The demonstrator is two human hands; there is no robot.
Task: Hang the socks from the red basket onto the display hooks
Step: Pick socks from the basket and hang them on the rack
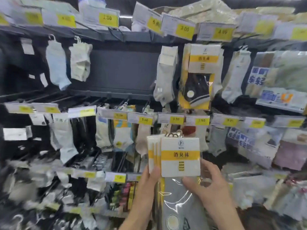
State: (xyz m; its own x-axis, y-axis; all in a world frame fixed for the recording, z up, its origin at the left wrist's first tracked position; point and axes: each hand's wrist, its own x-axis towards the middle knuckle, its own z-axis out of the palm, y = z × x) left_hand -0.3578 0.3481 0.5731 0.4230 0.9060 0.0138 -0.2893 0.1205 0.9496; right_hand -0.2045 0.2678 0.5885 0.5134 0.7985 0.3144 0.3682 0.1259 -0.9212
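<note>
The left hand (148,180) and right hand (209,185) each had a grip clamped on a fan of sock packs (180,156), none hooked yet. Matching packs (203,58) already hung above.

Single view, head-worn, wide-angle. It faced forward and slightly down at a sock display wall (124,67), close in. The left hand (149,180) and right hand (207,185) sat bottom centre, nearest the lens. Frame edges were blurred.
</note>
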